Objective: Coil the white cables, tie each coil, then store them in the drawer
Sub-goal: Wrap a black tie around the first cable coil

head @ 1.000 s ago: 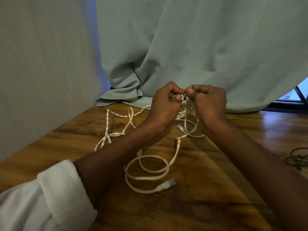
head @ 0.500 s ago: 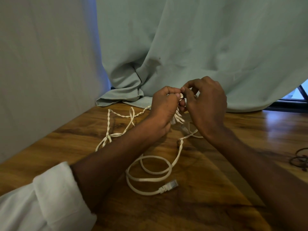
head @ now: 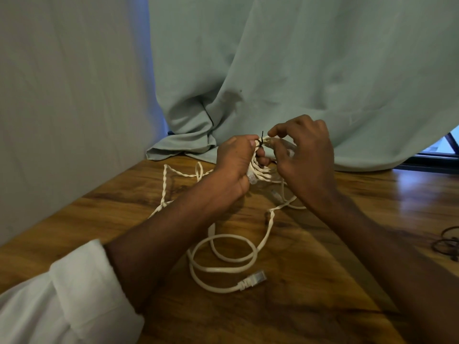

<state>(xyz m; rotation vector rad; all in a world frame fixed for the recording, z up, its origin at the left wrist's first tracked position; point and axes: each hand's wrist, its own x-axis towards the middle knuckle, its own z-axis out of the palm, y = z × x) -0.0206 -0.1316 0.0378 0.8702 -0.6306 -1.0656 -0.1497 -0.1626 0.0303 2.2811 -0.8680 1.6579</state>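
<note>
My left hand (head: 234, 162) grips a bunched coil of white cable (head: 260, 171) held above the table. A thin black tie (head: 261, 140) sticks up from the top of that bunch. My right hand (head: 305, 157) is at the bunch's right side, thumb and forefinger pinching at the tie and the coil's top. A loose white cable (head: 223, 254) lies in loops on the wooden table (head: 323, 281) below my arms, ending in a clear plug (head: 255, 279). Another twisted stretch of white cable (head: 165, 184) lies at the left. No drawer is in view.
A pale green cloth (head: 298, 70) hangs behind the table and bunches up on its far edge. A pale wall (head: 62, 108) runs along the left side. Dark ties (head: 447, 242) lie at the table's right edge.
Both hands have dropped slightly. My right hand has opened from a closed pinch and shifted to the right of the bunch, and the black tie's end now sticks up.
</note>
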